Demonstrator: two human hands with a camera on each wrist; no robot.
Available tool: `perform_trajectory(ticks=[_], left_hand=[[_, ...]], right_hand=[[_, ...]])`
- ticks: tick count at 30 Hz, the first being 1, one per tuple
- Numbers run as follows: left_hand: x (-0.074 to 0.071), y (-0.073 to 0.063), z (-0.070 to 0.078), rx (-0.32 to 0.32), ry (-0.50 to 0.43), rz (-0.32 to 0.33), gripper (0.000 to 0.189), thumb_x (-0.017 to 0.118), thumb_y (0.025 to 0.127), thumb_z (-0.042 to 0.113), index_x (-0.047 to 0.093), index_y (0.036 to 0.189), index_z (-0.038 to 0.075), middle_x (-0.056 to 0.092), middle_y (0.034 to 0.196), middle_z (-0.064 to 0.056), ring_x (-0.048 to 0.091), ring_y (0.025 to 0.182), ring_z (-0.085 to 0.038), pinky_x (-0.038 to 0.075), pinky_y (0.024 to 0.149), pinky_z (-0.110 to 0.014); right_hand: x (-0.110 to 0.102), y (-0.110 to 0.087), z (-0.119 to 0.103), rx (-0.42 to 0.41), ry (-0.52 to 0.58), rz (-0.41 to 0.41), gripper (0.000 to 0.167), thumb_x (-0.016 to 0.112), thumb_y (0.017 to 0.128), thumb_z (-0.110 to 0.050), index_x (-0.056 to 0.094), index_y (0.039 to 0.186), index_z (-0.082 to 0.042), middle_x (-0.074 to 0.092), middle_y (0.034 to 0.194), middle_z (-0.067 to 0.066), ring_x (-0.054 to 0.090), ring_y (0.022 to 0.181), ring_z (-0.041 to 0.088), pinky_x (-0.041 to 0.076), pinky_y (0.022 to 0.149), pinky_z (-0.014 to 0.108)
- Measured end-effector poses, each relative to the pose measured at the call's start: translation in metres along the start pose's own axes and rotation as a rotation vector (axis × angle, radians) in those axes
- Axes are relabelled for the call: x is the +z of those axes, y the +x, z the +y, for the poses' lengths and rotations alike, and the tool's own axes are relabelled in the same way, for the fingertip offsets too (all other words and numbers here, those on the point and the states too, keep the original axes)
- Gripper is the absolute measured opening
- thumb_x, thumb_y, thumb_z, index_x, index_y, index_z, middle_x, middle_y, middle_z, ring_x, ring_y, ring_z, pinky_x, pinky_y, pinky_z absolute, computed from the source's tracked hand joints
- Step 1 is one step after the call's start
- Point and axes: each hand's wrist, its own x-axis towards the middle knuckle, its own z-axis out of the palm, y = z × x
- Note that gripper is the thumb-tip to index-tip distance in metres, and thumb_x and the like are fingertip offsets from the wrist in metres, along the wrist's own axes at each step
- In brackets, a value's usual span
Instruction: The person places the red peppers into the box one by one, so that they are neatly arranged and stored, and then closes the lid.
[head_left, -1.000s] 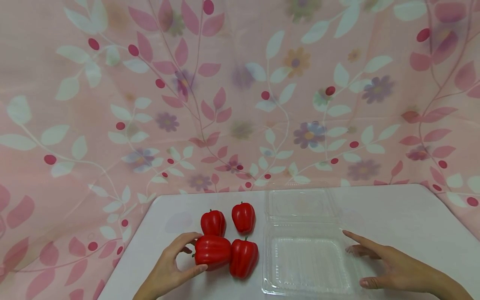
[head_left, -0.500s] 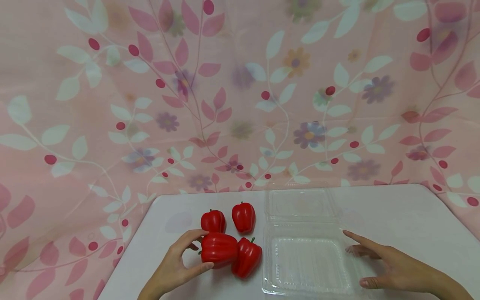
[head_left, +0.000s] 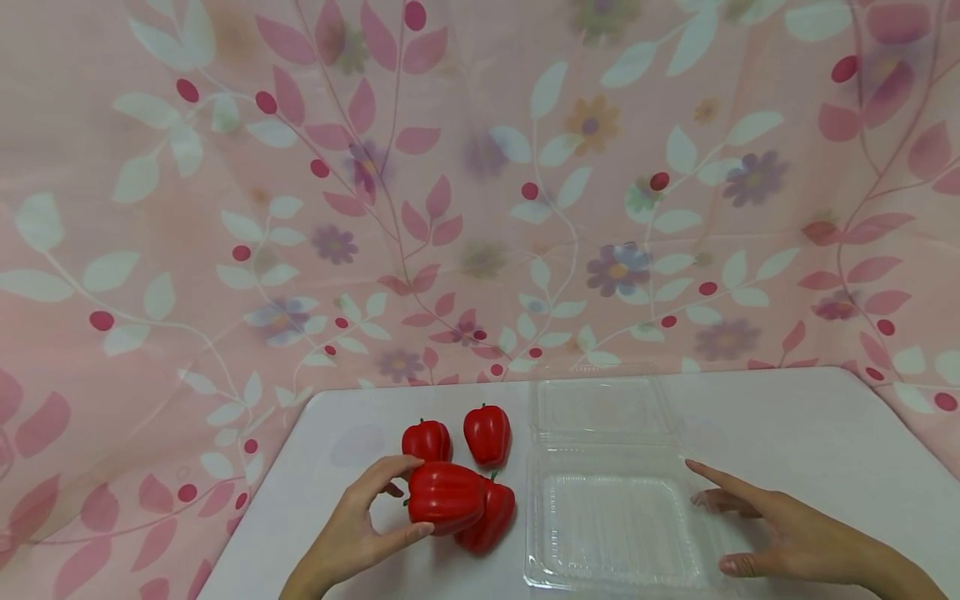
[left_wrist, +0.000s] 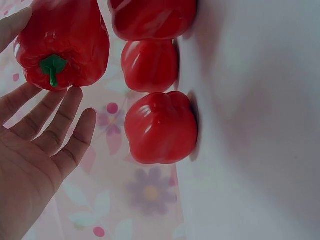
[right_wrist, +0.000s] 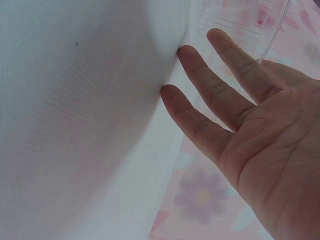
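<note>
My left hand (head_left: 347, 533) holds a red bell pepper (head_left: 446, 498) on its side, thumb on one face and fingertips on the other. Its green stem (left_wrist: 53, 65) faces the palm in the left wrist view, where the pepper shows raised off the table. In the head view it overlaps a second red pepper (head_left: 491, 521) just right of it. Two more stand behind, a left one (head_left: 426, 440) and a right one (head_left: 487, 435). My right hand (head_left: 791, 533) has spread, straight fingers at the right side of a clear plastic clamshell box (head_left: 622, 529), holding nothing.
The clamshell's raised lid (head_left: 600, 407) lies folded back behind its base, toward the far edge. All stands on a white table (head_left: 795, 425) with rounded corners. A pink flowered curtain (head_left: 480, 208) hangs right behind it.
My left hand has moved right and slightly back with the gripped pepper, which now overlaps the front right pepper more. That pepper tipped rightward and then leaned back. My right hand stays put.
</note>
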Motion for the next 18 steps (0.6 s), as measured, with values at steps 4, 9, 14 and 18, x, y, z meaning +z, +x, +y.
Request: perform_trajectory(ticks=[4,9,14,18], left_hand=[[0.003,0.004,0.006,0.032,0.010,0.000,0.066,0.089,0.071,0.030,0.059,0.129,0.021,0.061,0.118,0.012,0.059,0.099,-0.011,0.057,0.074,-0.034],[0.002,0.012,0.029,0.107,-0.010,-0.007,0.062,0.088,0.073,0.019,0.059,0.127,0.012,0.062,0.116,0.002,0.058,0.096,-0.014,0.057,0.074,-0.031],[0.000,0.019,0.047,0.131,-0.048,-0.045,0.061,0.087,0.075,0.015,0.058,0.128,0.010,0.061,0.118,-0.004,0.059,0.093,-0.014,0.056,0.075,-0.032],[0.003,0.021,0.045,0.120,-0.070,-0.058,0.062,0.086,0.076,0.017,0.057,0.130,0.012,0.060,0.119,-0.004,0.060,0.095,-0.014,0.057,0.076,-0.035]], right_hand=[[0.000,0.000,0.001,0.009,0.009,-0.011,0.093,0.078,0.086,-0.027,0.021,0.157,-0.011,0.061,0.131,0.009,0.059,0.117,0.012,0.052,0.089,0.027],[-0.001,-0.001,0.001,-0.004,0.014,-0.012,0.093,0.078,0.086,-0.027,0.020,0.157,-0.011,0.061,0.131,0.011,0.060,0.117,0.013,0.052,0.088,0.027],[0.000,-0.001,0.001,-0.002,0.015,-0.012,0.093,0.078,0.086,-0.028,0.021,0.157,-0.012,0.061,0.131,0.010,0.060,0.117,0.013,0.052,0.088,0.028],[-0.001,-0.001,0.002,-0.024,0.010,-0.010,0.093,0.078,0.086,-0.026,0.020,0.157,-0.011,0.061,0.131,0.011,0.060,0.117,0.013,0.052,0.088,0.028]])
